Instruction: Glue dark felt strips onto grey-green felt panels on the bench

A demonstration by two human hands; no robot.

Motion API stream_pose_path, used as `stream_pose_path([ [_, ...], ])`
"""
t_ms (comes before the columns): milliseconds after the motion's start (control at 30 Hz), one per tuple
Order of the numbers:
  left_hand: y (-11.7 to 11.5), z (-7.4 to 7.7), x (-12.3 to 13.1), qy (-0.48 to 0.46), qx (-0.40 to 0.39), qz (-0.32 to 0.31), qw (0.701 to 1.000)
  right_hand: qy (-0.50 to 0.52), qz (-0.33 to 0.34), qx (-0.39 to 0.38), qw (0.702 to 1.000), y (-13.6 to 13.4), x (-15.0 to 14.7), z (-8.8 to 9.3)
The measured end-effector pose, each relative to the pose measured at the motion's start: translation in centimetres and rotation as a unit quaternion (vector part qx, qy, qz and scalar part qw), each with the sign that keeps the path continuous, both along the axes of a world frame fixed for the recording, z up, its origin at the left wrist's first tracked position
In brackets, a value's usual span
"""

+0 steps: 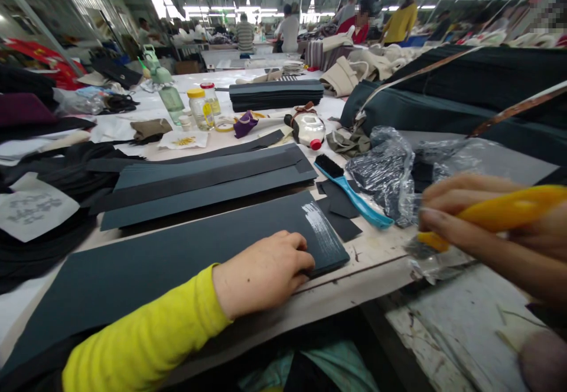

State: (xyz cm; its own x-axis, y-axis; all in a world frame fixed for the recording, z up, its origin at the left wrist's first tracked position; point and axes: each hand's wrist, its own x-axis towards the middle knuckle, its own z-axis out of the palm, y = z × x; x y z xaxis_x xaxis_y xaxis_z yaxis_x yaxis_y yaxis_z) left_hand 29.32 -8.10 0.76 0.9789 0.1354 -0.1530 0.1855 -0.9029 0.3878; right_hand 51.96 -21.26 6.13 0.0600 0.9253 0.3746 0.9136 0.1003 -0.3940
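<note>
My left hand [264, 273], in a yellow sleeve, rests with curled fingers on the near end of a long dark grey fabric strip [177, 250] lying on the table, beside a patch of white glue [319, 226]. My right hand [491, 221] at the right edge is closed around a yellow-handled tool [505, 212], whose tip points down at the table edge near crumpled clear plastic [390, 173]. A blue-handled brush [354, 194] lies between the two hands.
More dark strips [208, 179] are stacked behind. A white glue bottle with a red cap [309, 130], jars [200, 108], a green bottle [170, 98], and black fabric piles [274, 94] stand farther back. Dark cloth [465, 97] fills the right. Other workers stand in the distance.
</note>
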Motion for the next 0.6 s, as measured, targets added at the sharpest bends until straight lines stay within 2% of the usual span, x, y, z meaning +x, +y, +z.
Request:
stream_pose_path([
  [67, 0.1, 0.2, -0.1, 0.003, -0.010, -0.013, 1.000, -0.063, 0.069, -0.031, 0.995, 1.1, 0.4, -1.8],
  [100, 0.1, 0.3, -0.2, 0.003, -0.014, -0.015, 1.000, -0.094, 0.077, -0.052, 0.991, 1.6, 0.5, -2.9],
  [200, 0.1, 0.4, -0.2, -0.003, -0.026, -0.011, 1.000, -0.172, 0.037, -0.132, 0.975, 2.7, 0.6, -6.3],
  [267, 0.1, 0.4, -0.2, -0.007, -0.029, -0.008, 1.000, -0.217, 0.007, -0.180, 0.959, 3.4, 0.4, -7.7],
  [433, -0.1, 0.2, -0.1, -0.012, -0.023, 0.002, 1.000, -0.292, -0.092, -0.233, 0.923, 5.7, -0.1, -8.3],
  [600, -0.1, 0.1, 0.0, -0.012, -0.017, 0.006, 1.000, -0.289, -0.089, -0.254, 0.919, 7.4, 0.6, -9.2],
])
